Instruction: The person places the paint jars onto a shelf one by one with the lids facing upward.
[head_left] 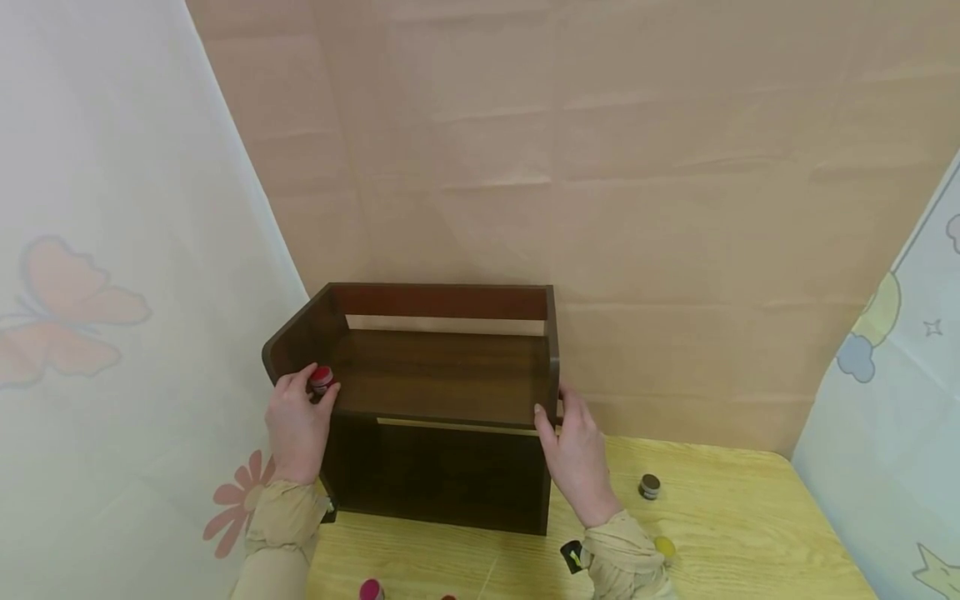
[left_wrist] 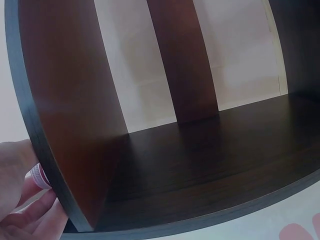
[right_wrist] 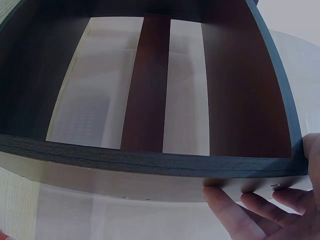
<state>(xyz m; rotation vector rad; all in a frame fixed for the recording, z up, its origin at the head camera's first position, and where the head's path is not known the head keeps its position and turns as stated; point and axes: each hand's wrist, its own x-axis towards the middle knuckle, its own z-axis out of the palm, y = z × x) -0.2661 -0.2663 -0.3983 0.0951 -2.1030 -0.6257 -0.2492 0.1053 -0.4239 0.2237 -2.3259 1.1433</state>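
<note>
Crosswise on the table [head_left: 720, 517] stands a dark wooden shelf [head_left: 442, 375], its long axis running left to right and its open front facing the person. At the left end of its upper board is a small red-lidded jar [head_left: 322, 379], squat and round, lid turned upward. The left hand [head_left: 298, 423] pinches this jar between thumb and fingers; whether its base touches the board cannot be told. At the shelf's right end, the right hand [head_left: 574, 450] grips the side panel, thumb at the front edge and fingers along the outer face.

Smooth, brown-grained boards make up the shelf, and its upper side panels have rounded front corners. The table has a pale yellow wood grain, while a creased tan sheet [head_left: 675, 250] hangs behind the shelf. To the shelf's right sits a brown-lidded jar [head_left: 650, 487], with a yellow round piece [head_left: 664, 547] nearer the person; in front of the shelf is a pink-lidded jar [head_left: 371, 590], cut off by the frame.

Only the wrist views look into the lower compartment, where a reddish slat [left_wrist: 185, 60] crosses the back between two pale gaps. From the left wrist, the held jar shows a ridged, whitish side; from the right, bent fingers [right_wrist: 232, 212] press the panel's outer face, which bears small spots.
</note>
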